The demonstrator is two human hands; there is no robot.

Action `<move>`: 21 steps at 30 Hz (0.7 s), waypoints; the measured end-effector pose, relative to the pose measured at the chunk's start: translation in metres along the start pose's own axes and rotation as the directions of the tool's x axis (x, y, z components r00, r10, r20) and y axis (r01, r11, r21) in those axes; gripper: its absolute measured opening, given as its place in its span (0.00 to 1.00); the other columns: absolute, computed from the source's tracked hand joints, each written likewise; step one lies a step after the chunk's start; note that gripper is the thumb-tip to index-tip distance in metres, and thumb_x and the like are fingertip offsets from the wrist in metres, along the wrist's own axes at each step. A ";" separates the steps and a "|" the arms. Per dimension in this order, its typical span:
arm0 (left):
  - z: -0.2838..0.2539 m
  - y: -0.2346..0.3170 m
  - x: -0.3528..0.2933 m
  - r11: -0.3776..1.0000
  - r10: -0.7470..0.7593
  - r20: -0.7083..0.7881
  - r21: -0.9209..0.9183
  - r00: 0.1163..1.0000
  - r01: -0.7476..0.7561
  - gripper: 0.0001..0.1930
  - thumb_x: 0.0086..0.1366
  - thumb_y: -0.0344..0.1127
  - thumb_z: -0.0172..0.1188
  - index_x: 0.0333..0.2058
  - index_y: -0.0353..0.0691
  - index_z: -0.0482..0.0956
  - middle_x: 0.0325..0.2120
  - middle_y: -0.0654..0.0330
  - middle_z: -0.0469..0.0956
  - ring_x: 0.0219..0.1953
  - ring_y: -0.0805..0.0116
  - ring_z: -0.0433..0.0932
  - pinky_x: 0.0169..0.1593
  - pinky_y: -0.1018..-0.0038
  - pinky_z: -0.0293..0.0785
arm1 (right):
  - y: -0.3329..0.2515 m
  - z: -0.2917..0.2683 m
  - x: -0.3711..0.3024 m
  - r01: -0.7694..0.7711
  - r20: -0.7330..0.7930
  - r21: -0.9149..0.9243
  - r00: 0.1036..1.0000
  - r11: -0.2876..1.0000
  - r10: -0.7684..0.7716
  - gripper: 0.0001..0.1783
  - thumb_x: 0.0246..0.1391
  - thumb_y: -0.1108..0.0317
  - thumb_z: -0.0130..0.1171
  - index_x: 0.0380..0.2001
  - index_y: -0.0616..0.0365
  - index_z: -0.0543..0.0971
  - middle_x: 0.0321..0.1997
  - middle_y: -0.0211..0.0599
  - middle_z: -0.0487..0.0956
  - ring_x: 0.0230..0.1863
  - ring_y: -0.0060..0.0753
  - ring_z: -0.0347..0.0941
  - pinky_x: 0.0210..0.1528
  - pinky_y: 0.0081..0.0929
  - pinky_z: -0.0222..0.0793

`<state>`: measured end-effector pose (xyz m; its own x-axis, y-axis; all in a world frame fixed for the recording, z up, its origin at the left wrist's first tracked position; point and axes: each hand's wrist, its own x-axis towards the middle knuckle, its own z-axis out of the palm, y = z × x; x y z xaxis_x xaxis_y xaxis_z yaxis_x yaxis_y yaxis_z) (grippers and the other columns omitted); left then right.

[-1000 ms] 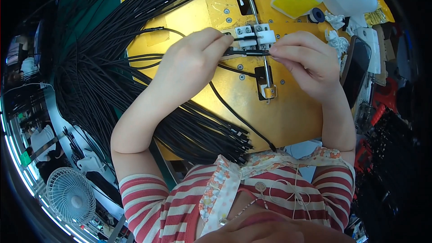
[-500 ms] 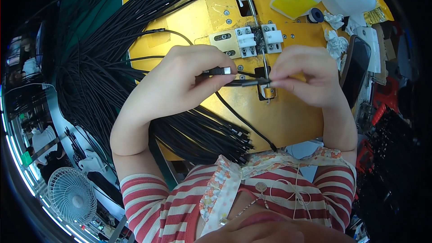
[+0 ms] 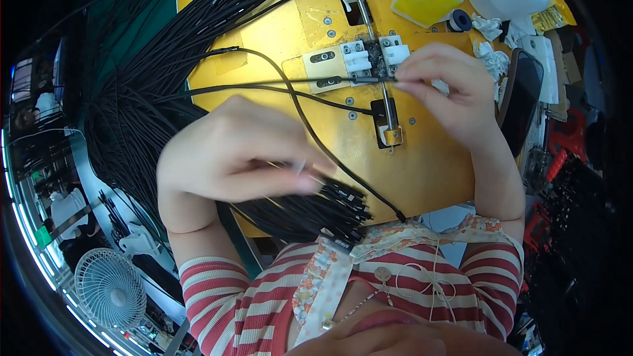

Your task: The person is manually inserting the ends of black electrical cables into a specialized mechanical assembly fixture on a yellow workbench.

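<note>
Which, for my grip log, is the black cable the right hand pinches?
The straight cable, ending at the right hand; the curved cable and the cable running to the lower slot don't reach it.

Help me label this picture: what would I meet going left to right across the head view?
White fan → left-hand grip → metal rod → right-hand grip → dark phone.

Looks steeply down from head height in a wide fisheye view, onto the left hand (image 3: 241, 148), the right hand (image 3: 455, 89) and the yellow tabletop (image 3: 435, 178), near enough to include the striped shirt (image 3: 432, 293) low down.
</note>
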<state>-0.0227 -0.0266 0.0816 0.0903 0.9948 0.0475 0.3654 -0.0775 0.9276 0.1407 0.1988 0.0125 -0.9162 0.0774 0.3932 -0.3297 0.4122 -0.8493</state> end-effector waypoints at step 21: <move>0.046 -0.061 0.025 0.614 -0.016 -0.307 0.748 0.952 0.251 0.25 0.55 0.28 0.62 0.53 0.53 0.77 0.31 0.65 0.72 0.20 0.69 0.73 0.23 0.74 0.70 | 0.012 0.009 0.002 0.040 0.038 -0.557 0.999 0.829 -0.023 0.05 0.46 0.74 0.63 0.28 0.63 0.80 0.31 0.35 0.72 0.36 0.38 0.71 0.38 0.31 0.67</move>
<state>-0.0002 -0.0005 0.0093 -0.2041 0.9683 0.1439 0.9401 0.1528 0.3048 0.1326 0.1954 -0.0002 -0.9164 0.0331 0.3988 -0.1835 0.8509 -0.4923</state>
